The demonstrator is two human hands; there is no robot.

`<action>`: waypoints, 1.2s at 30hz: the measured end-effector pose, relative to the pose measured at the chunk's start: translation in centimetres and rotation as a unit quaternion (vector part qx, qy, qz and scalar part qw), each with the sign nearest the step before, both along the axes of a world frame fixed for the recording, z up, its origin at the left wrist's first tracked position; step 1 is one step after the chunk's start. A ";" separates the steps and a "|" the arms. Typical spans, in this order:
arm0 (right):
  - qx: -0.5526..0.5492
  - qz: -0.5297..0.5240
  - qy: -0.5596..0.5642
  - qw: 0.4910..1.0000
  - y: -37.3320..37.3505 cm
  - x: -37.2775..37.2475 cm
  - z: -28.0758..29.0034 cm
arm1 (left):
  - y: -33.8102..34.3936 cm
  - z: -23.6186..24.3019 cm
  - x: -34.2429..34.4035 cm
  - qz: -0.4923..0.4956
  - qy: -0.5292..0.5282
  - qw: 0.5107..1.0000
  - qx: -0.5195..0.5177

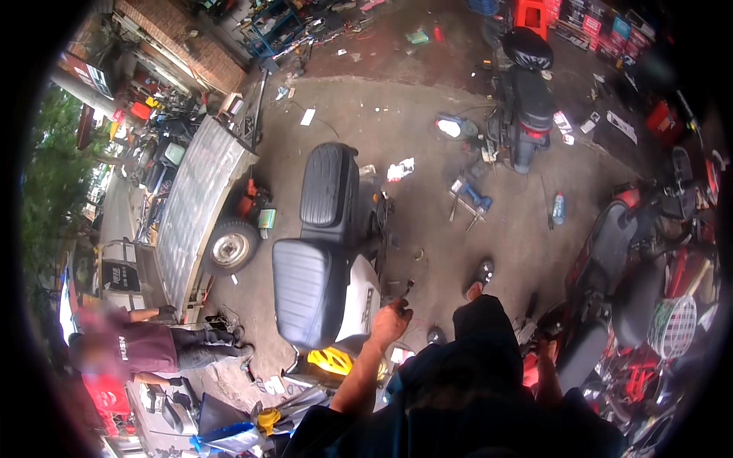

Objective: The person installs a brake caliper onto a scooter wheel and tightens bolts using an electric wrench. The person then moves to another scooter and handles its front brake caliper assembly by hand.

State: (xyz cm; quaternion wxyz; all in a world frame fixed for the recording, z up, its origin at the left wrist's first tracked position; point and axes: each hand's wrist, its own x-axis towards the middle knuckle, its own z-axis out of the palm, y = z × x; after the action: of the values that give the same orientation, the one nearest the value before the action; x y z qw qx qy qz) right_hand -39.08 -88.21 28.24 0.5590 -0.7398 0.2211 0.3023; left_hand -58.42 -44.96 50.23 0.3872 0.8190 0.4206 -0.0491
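Observation:
My left hand is closed on a short dark tool with a rounded head. It is beside the white side panel of a scooter with a wide black seat and a second ribbed black seat pad in front of it. On my right side, my right hand hangs low by the parked red and black motorbikes. Its fingers are blurred and dark, so what it holds, if anything, is unclear.
Blue power tool and wrenches lie on the floor ahead, with a blue bottle to their right. Another dark scooter stands farther off. At left are a metal cart bed with a wheel and a person in a maroon shirt.

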 end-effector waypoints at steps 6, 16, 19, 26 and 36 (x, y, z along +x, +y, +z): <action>-0.024 0.086 -0.042 0.995 12.3 15.5 6.7 | 2.9 -0.5 2.8 0.051 0.090 0.994 0.022; 0.119 0.210 -0.199 0.950 34.5 36.6 13.8 | 6.8 0.8 8.2 0.161 0.194 0.967 -0.032; 0.143 0.247 -0.185 0.940 40.3 36.0 13.0 | 10.2 -0.3 10.4 0.203 0.189 0.960 -0.033; 0.222 0.387 -0.087 0.891 58.2 33.6 18.0 | 21.7 -1.8 15.1 0.328 0.087 0.935 0.106; -0.016 0.425 -0.148 0.893 63.6 55.9 3.8 | 35.7 0.2 22.6 0.348 0.068 0.935 -0.023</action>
State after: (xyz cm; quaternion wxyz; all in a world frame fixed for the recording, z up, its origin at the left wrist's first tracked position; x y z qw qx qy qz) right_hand 16.85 -24.65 32.03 0.3913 -0.8083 -0.1945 0.3946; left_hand -35.86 -9.28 50.38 0.3694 0.6066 0.7036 0.0236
